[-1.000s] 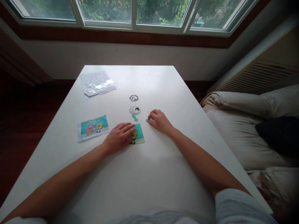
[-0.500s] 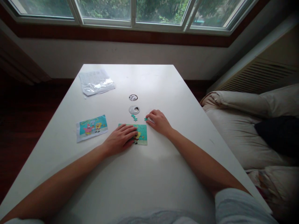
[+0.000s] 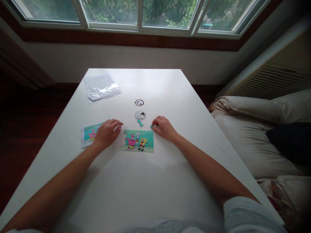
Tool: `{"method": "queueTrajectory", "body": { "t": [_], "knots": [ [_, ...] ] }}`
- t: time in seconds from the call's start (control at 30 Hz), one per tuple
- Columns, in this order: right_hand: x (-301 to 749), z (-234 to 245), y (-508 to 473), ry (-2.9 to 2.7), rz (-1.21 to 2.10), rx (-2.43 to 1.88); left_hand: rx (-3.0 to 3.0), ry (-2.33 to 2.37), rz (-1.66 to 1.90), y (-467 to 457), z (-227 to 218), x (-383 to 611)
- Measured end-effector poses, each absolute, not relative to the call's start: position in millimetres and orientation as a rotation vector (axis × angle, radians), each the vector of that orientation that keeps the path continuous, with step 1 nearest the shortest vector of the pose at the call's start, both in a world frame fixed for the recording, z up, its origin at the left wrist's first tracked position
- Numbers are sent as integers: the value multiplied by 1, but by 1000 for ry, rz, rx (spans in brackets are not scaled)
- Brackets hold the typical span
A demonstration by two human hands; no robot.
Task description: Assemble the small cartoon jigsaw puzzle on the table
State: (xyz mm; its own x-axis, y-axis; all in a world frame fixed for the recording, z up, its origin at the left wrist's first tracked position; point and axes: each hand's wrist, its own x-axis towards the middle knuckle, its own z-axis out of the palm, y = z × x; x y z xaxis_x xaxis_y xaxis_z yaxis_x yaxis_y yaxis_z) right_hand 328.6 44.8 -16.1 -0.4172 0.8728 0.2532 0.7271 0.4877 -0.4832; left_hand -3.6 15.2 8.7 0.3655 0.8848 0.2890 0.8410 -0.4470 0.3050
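Note:
A jigsaw puzzle (image 3: 139, 140) with a pink and a yellow cartoon figure lies flat on the table, its left edge jagged. My left hand (image 3: 107, 133) is raised just left of it, over part of the printed picture sheet (image 3: 89, 134); its thumb and fingers are apart and nothing shows between them. At the puzzle's upper right corner, my right hand (image 3: 164, 128) pinches a small teal puzzle piece (image 3: 152, 126) at its fingertips. Several loose teal pieces (image 3: 140, 123) lie above the puzzle, between the hands.
Two round table inserts, a nearer one (image 3: 140, 115) and a farther one (image 3: 139, 102), sit beyond the loose pieces. A clear plastic bag with paper (image 3: 102, 87) lies at the far left of the white table (image 3: 155, 184). A beige sofa (image 3: 238, 142) stands to the right.
My left hand has lifted off the puzzle and moved left over the picture sheet, uncovering the puzzle's left part. My right hand stays almost in place with its piece.

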Motion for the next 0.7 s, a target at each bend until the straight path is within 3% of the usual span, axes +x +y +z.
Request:
{"method": "queueTrajectory", "body": {
  "t": [0.27, 0.7],
  "knots": [
    [325, -18, 42, -2103, 725, -1198, 2662, 1203, 390, 17, 9, -10],
    [305, -23, 44, -2334, 291, -1210, 2629, 1221, 539, 6, -7, 16]
  ]
}}
